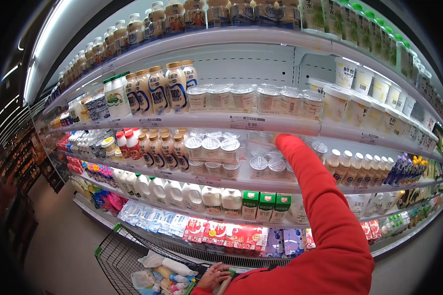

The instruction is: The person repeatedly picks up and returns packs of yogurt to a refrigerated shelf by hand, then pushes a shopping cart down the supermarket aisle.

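Note:
My right arm in a red sleeve (pixel 325 206) stretches into the refrigerated shelf. Only a sliver of my right hand (pixel 276 137) shows beneath the upper shelf's edge; its fingers are hidden. Clear-lidded yogurt cups (pixel 259 163) stand just below and left of it, with more stacked cup packs (pixel 211 143) farther left. Down at the bottom, my left hand (pixel 212 276) is curled at the shopping cart's handle (pixel 226 280). Inside the cart (pixel 114 248) lie several bottles and packages, among them a white bottle (pixel 178 267).
White-capped brown bottles (pixel 347 164) stand right of my sleeve. Cup packs (pixel 231 98) and gold-capped bottles (pixel 158 91) fill the shelf above, behind its price rail (pixel 275 125). Milk jugs (pixel 192 196) and green cartons (pixel 267 206) line a lower shelf. An aisle floor (pixel 59 236) runs along the left.

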The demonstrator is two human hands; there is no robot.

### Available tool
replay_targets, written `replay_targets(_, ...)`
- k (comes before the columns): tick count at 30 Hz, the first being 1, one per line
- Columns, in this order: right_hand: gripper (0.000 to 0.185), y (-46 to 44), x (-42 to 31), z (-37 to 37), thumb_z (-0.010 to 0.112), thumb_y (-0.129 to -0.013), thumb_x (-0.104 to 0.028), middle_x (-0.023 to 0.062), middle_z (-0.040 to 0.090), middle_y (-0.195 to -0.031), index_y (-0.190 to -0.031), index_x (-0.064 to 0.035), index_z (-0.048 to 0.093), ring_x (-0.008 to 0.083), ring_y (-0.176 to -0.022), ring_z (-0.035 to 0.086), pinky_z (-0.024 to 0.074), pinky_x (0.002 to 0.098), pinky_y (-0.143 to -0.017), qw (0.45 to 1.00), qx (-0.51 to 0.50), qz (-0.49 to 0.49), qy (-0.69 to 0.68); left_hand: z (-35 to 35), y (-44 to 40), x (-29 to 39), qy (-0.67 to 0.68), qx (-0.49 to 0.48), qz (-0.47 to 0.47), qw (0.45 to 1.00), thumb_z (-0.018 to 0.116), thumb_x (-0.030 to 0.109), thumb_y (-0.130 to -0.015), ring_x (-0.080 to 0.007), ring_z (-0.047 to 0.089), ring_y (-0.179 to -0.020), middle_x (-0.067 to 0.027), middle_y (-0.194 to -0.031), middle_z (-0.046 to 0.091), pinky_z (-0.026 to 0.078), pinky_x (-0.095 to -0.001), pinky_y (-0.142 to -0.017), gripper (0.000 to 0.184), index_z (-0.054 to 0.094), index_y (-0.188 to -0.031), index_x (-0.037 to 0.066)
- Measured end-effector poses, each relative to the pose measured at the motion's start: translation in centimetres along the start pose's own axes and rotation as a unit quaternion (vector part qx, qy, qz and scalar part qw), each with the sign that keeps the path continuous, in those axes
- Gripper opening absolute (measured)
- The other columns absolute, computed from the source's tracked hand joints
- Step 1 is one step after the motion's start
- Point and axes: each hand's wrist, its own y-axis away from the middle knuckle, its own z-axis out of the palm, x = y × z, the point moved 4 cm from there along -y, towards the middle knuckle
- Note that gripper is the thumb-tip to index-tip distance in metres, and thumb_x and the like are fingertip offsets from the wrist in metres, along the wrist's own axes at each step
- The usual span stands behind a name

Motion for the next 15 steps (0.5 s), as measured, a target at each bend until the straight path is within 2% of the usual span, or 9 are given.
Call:
replay_targets(3,0.074,-2.2,-0.9,-0.1,0.07,-0.071,-0.041,0.0225,0.056,-0.123,-0.13,-0.0017,0.049,0.0356,-0.114,0.053,0.0398,0.0343,-0.098,1.0,-0.002,0.005,0.003,-1.5,1.2,0.5,0.012,0.045,0.012,0.999,0.052,0.013,-0.093,-0.0348,0.056,-0.111,-0.0234,-0.13,0.047,0.05,-0.0421,-0.09,0.046,0.037,-0.135,0.005)
replay_targets(8,0.075,-4.0,-1.1,0.0,0.07,-0.071,-0.041,0.0224,0.055,-0.123,-0.131,-0.0022,0.048,0.0355,-0.114,0.052,0.0397,0.0343,-0.098,1.0,0.003,0.026,0.005,-2.6,1.6,1.3,0.05,0.061,0.072,0.994,0.053,0.015,-0.092,-0.0364,0.056,-0.113,-0.0225,-0.127,0.051,0.052,-0.0406,-0.088,0.045,0.04,-0.134,0.006)
replay_targets(10,0.075,-4.0,-0.8,0.0,0.07,-0.071,-0.041,0.0223,0.055,-0.123,-0.131,-0.0024,0.048,0.0355,-0.114,0.052,0.0396,0.0343,-0.098,0.999,0.007,0.032,-0.003,-3.9,1.2,0.3,0.017,0.103,0.079,0.991,0.061,0.027,-0.089,-0.0301,0.058,-0.108,-0.0204,-0.128,0.05,0.048,-0.0383,-0.091,0.059,0.033,-0.138,0.008)
replay_targets(11,0.075,-3.9,-0.8,0.0,0.07,-0.071,-0.041,0.0223,0.055,-0.124,-0.131,-0.0025,0.048,0.0355,-0.114,0.052,0.0396,0.0344,-0.098,0.999,0.008,0.034,-0.008,-4.0,1.1,0.3,0.044,0.125,0.068,0.989,0.061,0.021,-0.089,-0.0293,0.058,-0.107,-0.0214,-0.129,0.049,0.05,-0.038,-0.09,0.06,0.03,-0.139,0.008)
replay_targets(12,0.075,-4.1,-0.7,-0.1,0.07,-0.071,-0.041,0.0223,0.055,-0.124,-0.131,-0.0026,0.048,0.0354,-0.114,0.052,0.0396,0.0344,-0.098,0.999,0.013,0.034,-0.011,-3.9,0.8,0.2,-0.029,0.138,0.097,0.985,0.054,0.036,-0.092,-0.0327,0.06,-0.103,-0.0217,-0.122,0.056,0.051,-0.0405,-0.086,0.05,0.044,-0.132,0.008)
replay_targets(14,0.075,-3.7,-0.1,-0.6,0.07,-0.071,-0.041,0.0222,0.055,-0.124,-0.131,-0.0028,0.048,0.0354,-0.115,0.052,0.0395,0.0344,-0.098,0.999,0.02,0.034,-0.018,-4.8,0.4,0.6,0.063,0.108,0.068,0.99,0.054,0.017,-0.092,-0.0357,0.056,-0.111,-0.0215,-0.125,0.052,0.052,-0.0394,-0.086,0.046,0.039,-0.135,0.007)
replay_targets(15,0.075,-3.4,0.2,-0.9,0.07,-0.07,-0.041,0.0222,0.055,-0.124,-0.131,-0.0029,0.048,0.0354,-0.115,0.052,0.0395,0.0344,-0.098,0.999,0.024,0.034,-0.02,-5.1,0.1,0.8,0.056,0.116,0.071,0.989,0.053,0.018,-0.093,-0.0348,0.057,-0.11,-0.0211,-0.125,0.052,0.052,-0.0389,-0.084,0.046,0.039,-0.135,0.007)
